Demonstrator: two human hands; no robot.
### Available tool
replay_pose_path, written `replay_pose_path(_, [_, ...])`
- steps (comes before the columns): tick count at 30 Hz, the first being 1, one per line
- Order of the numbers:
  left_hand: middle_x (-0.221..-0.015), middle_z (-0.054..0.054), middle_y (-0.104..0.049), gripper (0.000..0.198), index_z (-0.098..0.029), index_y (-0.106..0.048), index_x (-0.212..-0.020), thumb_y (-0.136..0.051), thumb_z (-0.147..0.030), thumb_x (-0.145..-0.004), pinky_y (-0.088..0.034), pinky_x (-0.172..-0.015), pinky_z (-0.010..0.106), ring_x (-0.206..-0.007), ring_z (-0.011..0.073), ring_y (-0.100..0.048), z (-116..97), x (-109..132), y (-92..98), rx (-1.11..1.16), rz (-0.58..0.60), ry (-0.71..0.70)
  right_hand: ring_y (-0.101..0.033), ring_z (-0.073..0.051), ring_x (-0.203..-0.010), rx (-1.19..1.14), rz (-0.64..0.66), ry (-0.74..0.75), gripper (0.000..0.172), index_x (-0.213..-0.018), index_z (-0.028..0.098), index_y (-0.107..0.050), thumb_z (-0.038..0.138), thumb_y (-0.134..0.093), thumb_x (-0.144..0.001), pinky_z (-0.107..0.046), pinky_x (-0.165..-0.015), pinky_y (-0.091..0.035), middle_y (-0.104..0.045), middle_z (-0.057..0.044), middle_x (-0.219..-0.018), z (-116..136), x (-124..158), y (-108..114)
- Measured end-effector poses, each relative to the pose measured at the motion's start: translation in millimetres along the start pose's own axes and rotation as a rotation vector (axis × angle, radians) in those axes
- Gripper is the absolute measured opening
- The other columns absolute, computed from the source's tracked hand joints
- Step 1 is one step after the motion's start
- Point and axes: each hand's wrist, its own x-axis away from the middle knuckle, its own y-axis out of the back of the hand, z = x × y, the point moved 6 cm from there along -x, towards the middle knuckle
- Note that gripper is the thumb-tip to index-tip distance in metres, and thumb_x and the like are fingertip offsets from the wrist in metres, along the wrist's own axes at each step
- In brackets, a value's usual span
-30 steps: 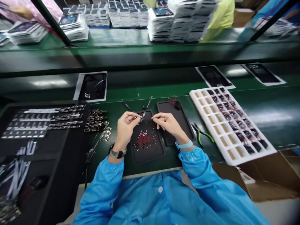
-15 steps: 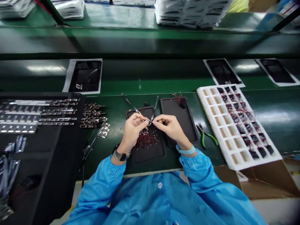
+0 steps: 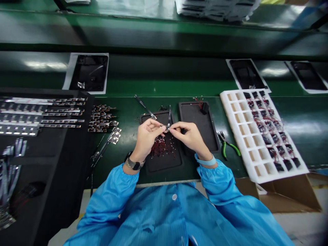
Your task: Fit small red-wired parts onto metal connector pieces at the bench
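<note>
- Two bare hands meet above a black tray [image 3: 164,164] on the green desk [image 3: 120,171].
- Left hand [image 3: 146,136]: grip pinched shut on slanted tweezers [image 3: 145,108].
- Right hand [image 3: 191,136]: grip pinched shut on upright tweezers [image 3: 169,114].
- Small part [image 3: 167,128] sits where the fingertips meet, over red pieces [image 3: 160,147] in the tray.
- Green pliers [image 3: 229,146] and a white foam tray [image 3: 246,143] lie to the right.

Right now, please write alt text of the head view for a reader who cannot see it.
A person in a blue coat pinches a small part between left hand and right hand, above a black tray holding red pieces. A white foam tray and green pliers lie to the right.
</note>
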Motion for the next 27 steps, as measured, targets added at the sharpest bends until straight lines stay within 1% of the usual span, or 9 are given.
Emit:
replay_pose_path(6, [-0.078,0.005,-0.076,0.034,-0.015,-0.064,-0.082,-0.093,-0.027,-0.069,-0.058,-0.061,0.026,-0.066,0.0159,-0.072,-0.8,0.6,-0.2,-0.026,-0.006,-0.02,-0.045,-0.012,-0.06,0.026,0.003,0.012,0.021,-0.089,0.016,-0.079,0.035,-0.071,-0.093,-0.027,-0.06,-0.037,-0.056,0.001,-0.062,0.5,1.2,1.2])
replay_pose_path(12, [-0.075,0.005,-0.076,0.033,-0.015,-0.064,-0.08,-0.093,-0.026,-0.067,-0.058,-0.059,0.026,-0.063,0.0152,-0.072,-2.3,1.2,1.3,-0.07,-0.033,-0.046,-0.044,-0.012,-0.059,0.029,0.014,0.013,0.021,-0.089,0.015,-0.079,0.034,-0.071,-0.093,-0.027,-0.06,-0.036,-0.054,0.002,-0.061,0.4,1.6,-1.0])
replay_pose_path(19, [-0.077,0.006,-0.078,0.032,-0.014,-0.067,-0.083,-0.093,-0.026,-0.068,-0.059,-0.059,0.026,-0.065,0.017,-0.074,-1.0,0.0,0.6,-0.055,0.0,-0.046,-0.045,-0.012,-0.06,0.019,0.006,0.004,0.022,-0.089,0.015,-0.079,0.035,-0.072,-0.093,-0.027,-0.059,-0.035,-0.058,0.001,-0.062,-0.4,2.7,1.1])
replay_pose_path(27, [-0.076,0.006,-0.077,0.031,-0.014,-0.066,-0.082,-0.092,-0.024,-0.069,-0.06,-0.06,0.026,-0.064,0.0158,-0.073,-1.0,0.8,0.3,-0.037,0.004,-0.045,-0.044,-0.012,-0.06,0.009,0.024,-0.006,0.022,-0.089,0.015,-0.079,0.035,-0.071,-0.093,-0.028,-0.06,-0.035,-0.057,0.001,-0.062,0.4,2.1,0.5])
